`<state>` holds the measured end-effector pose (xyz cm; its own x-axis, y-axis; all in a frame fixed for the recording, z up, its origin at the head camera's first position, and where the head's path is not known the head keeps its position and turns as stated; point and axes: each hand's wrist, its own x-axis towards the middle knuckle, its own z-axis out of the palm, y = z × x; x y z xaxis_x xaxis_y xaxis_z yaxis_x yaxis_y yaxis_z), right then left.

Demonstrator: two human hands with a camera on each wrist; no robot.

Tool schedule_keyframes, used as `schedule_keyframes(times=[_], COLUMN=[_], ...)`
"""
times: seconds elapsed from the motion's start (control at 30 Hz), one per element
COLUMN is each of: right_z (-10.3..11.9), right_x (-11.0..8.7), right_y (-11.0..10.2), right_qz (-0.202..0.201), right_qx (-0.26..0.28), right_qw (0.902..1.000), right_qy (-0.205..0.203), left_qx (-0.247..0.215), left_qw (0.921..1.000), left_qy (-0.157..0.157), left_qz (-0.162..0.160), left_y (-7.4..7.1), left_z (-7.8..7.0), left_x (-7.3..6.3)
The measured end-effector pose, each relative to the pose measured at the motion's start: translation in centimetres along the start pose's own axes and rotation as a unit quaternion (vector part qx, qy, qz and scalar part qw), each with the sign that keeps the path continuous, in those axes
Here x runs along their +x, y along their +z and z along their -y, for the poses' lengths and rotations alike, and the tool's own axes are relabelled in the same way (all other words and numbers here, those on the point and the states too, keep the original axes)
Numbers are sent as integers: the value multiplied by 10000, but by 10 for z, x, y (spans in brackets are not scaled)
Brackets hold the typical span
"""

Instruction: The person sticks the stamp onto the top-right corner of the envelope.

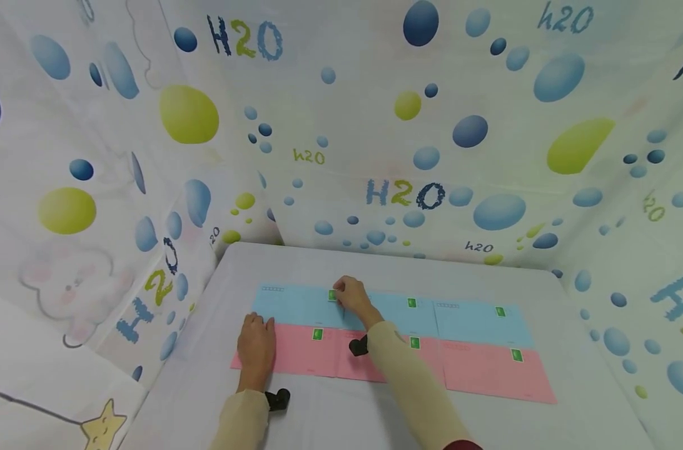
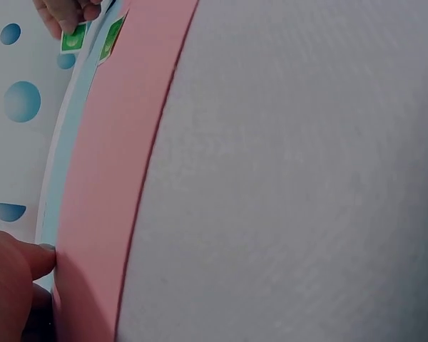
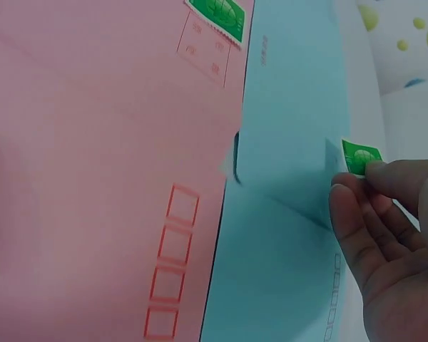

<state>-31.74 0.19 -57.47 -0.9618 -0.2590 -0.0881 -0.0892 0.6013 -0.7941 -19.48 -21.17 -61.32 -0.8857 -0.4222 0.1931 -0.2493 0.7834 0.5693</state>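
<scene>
My right hand [image 1: 353, 297] pinches a small green stamp [image 3: 359, 154] between thumb and fingers. In the head view the stamp is at the top right corner of the left blue envelope [image 1: 296, 306]. My left hand [image 1: 256, 344] rests at the left ends of that blue envelope and the left pink envelope [image 1: 296, 359], its fingers over the blue one. The left wrist view has its thumb [image 2: 43, 260] at the edge of the pink paper. A green stamp [image 1: 317, 334] lies on the left pink envelope's top right corner.
The middle blue envelope [image 1: 392, 315], right blue envelope [image 1: 476, 328], middle pink envelope [image 1: 364, 369] and right pink envelope [image 1: 488, 375] bear green stamps too. They lie in two rows on a white-covered table [image 1: 341, 412]. Patterned cloth walls [image 1: 364, 125] enclose it behind and at both sides.
</scene>
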Motion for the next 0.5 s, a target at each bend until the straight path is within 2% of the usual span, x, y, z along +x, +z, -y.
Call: schedule_keyframes(times=[0.27, 0.5], right_z=[6, 5], right_x=[5, 7], right_y=[14, 24], right_qz=[-24, -350], right_qx=[-187, -604], right_qw=[9998, 9976], right_qy=[1, -9], left_qx=[12, -78], left_qw=[10000, 10000], left_qy=[-71, 21], left_qz=[59, -54], left_y=[-2, -3], left_z=[2, 1], left_x=[0, -2])
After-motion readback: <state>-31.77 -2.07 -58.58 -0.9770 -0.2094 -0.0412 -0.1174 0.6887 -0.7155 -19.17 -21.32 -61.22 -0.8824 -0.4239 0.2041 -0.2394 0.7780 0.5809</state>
